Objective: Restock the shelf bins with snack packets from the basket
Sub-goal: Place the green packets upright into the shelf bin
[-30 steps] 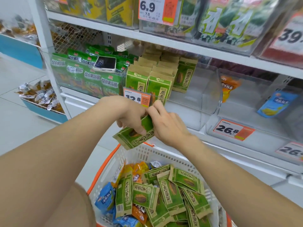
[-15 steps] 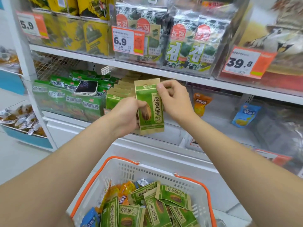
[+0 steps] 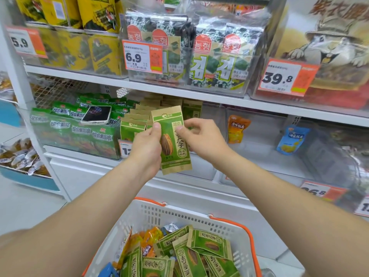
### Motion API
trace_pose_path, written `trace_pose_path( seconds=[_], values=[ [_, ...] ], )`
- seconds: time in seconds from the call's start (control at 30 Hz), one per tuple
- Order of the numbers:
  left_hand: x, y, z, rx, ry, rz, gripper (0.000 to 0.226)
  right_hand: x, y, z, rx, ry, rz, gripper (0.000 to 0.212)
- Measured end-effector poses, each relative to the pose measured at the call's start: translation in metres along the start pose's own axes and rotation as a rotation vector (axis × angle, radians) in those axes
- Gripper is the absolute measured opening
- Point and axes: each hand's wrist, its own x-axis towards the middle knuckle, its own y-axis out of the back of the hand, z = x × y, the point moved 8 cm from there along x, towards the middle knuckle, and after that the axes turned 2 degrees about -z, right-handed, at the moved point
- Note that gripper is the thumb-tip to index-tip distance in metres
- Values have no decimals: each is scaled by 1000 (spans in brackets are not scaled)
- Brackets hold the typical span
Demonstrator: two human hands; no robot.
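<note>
Pinching green seed packet (image 3: 173, 142) upright, left hand (image 3: 146, 144), right hand (image 3: 201, 137), before half-filled bin (image 3: 209, 168)

basket (image 3: 199, 220) front beyond bottom edge

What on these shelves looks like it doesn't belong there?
A phone lies screen up on the green packets piled in the left bin. It is a personal item among goods for sale, so it looks set down there rather than stocked.

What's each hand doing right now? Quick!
Left hand: holding the green seed packet, thumb on its front.
Right hand: pinching the same packet's right edge.
</note>
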Motion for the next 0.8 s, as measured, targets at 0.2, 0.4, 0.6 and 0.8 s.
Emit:
trace_pose_path(
  seconds=[0.2,0.4,0.6,0.8],
  values=[
    [2,-4,33,778,-411,7,42,1,-7,14,-83,-120,59,26],
    [10,-13,43,1405,-723,130,33,25,16,45,-133,-342,268,39],
    [33,-19,28,1776,-783,57,84,52,15,52,-322,-371,215,26],
    [52,-19,26,1799,-839,52,79,96,-1,89,-361,-517,259,71]
  ],
)
